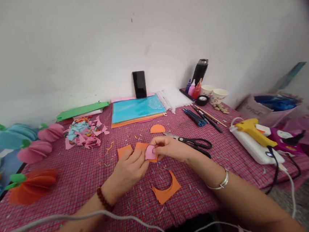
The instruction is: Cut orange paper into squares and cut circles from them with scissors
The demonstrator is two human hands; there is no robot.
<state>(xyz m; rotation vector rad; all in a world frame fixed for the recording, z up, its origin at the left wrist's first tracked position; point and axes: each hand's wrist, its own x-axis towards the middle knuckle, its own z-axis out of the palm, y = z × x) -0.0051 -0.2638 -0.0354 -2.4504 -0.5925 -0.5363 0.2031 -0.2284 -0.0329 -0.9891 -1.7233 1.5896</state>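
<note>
In the middle of the table, my right hand (171,150) pinches a small pink paper piece (149,153) with a rounded edge between thumb and fingers. The pink piece lies against a folded orange paper (141,146). My left hand (132,168) has its fingers closed on that orange paper, and another orange paper part (123,150) shows beyond its fingers. Behind my right hand rests an orange half-round cutout (157,128). Black-handled scissors (196,142) lie by my right wrist, blades partly hidden. Closer to me is an orange offcut (168,192) with a curved gap.
Paper pumpkins (34,184) and a scrap pile (86,132) stand left. Coloured sheets (132,109), a phone (140,84) and glue sticks (177,98) are at the back. A yellow glue gun (254,132) sits right. A white cable (131,218) crosses in front of my forearm.
</note>
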